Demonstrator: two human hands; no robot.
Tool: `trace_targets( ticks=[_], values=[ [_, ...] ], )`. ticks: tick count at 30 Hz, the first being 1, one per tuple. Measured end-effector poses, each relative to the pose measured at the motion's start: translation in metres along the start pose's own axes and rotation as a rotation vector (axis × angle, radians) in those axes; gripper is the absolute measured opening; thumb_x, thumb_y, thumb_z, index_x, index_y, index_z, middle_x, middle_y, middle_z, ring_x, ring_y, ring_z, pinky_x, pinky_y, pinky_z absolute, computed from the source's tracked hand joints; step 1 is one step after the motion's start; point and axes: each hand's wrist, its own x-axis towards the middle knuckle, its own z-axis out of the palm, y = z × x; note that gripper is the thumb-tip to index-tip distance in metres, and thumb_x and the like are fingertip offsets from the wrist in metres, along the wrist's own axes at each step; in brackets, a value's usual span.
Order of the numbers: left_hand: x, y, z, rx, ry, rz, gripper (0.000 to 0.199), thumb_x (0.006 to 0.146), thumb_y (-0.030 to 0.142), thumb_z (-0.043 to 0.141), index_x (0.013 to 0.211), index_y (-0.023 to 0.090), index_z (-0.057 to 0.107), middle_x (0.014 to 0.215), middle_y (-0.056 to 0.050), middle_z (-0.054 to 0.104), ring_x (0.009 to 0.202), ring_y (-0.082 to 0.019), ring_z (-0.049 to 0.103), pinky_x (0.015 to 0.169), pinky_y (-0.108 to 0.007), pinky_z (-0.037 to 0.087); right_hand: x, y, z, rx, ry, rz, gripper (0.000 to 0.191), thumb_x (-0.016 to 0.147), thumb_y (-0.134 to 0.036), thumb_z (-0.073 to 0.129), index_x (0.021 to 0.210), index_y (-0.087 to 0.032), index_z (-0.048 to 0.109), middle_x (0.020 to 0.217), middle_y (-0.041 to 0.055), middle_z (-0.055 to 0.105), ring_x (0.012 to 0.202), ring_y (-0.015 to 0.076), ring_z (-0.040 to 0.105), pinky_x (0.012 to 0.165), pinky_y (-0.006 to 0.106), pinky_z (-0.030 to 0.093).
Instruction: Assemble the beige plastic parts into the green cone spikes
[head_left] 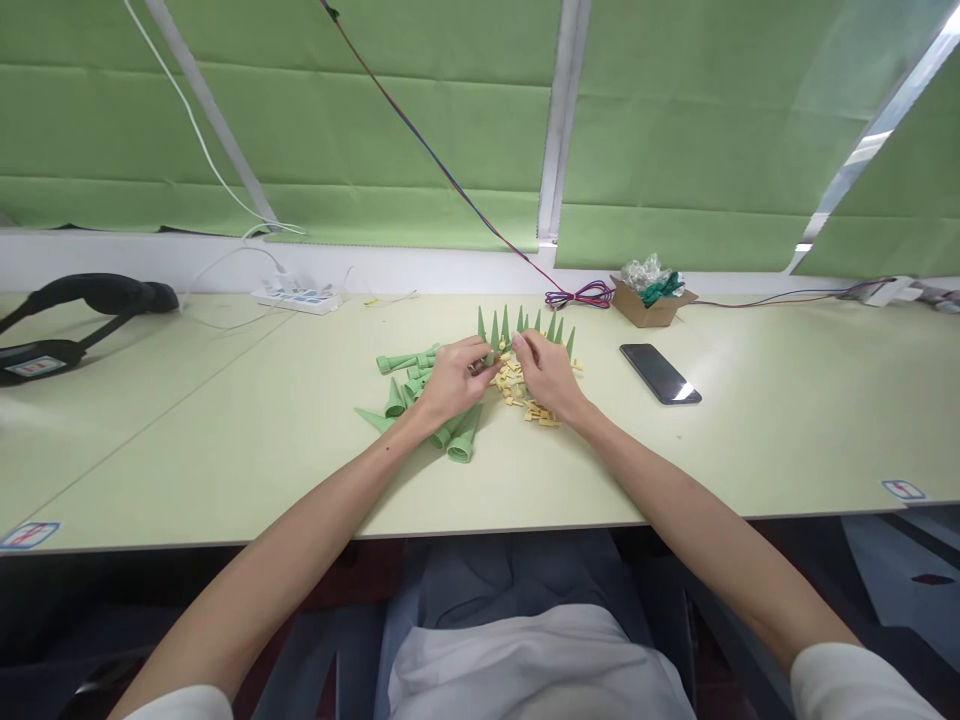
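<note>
My left hand [456, 380] is closed in a pinch, with a small piece of a green plastic cone [490, 357] showing at its fingertips. Close by on the right, my right hand [551, 376] is bent with thumb and fingers together; what it grips is hidden. Small yellow plastic pieces [513, 388] lie scattered on the table between and below the hands. Behind them several green cones [571, 342] stand upright in a row, points up. More green cones [463, 442] lie loose around and under my left wrist, some with open ends facing me.
A black phone [660, 374] lies right of my hands. Behind it stands a small cardboard box [649, 308] holding clear and green plastic wrap. Coiled wire [579, 295] and a white power strip [298, 296] are along the back. A black headband-like device [82, 310] lies far left.
</note>
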Motion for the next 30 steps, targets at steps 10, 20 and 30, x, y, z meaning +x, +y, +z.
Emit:
trace_targets(
  ticks=[10, 20, 30],
  values=[
    [-0.003, 0.004, 0.005, 0.083, -0.138, -0.177, 0.021, 0.079, 0.014, 0.060, 0.062, 0.018, 0.049, 0.061, 0.002, 0.052, 0.057, -0.012, 0.049, 0.056, -0.026, 0.037, -0.004, -0.002, 0.005, 0.129, -0.046, -0.249, 0.022, 0.096, -0.041, 0.052, 0.089, -0.020, 0.054, 0.072, 0.0000, 0.056, 0.062, 0.0132, 0.048, 0.061, 0.027, 0.041],
    [-0.004, 0.012, 0.004, -0.011, -0.240, -0.269, 0.014, 0.075, 0.006, 0.054, 0.082, 0.016, 0.059, 0.063, 0.005, 0.057, 0.048, -0.010, 0.054, 0.058, -0.025, 0.042, -0.004, 0.001, 0.009, 0.084, -0.054, -0.308, 0.013, 0.094, -0.029, 0.053, 0.085, -0.021, 0.053, 0.072, -0.0002, 0.057, 0.063, 0.0133, 0.049, 0.062, 0.027, 0.040],
    [-0.006, 0.018, 0.007, -0.004, -0.157, -0.123, 0.005, 0.085, 0.020, 0.061, 0.084, 0.017, 0.057, 0.083, -0.001, 0.063, 0.061, -0.010, 0.055, 0.060, -0.024, 0.044, 0.003, 0.006, -0.001, 0.071, 0.090, -0.121, 0.018, 0.091, -0.033, 0.051, 0.078, -0.022, 0.047, 0.065, -0.0017, 0.052, 0.056, 0.0126, 0.046, 0.059, 0.027, 0.040]
  ],
)
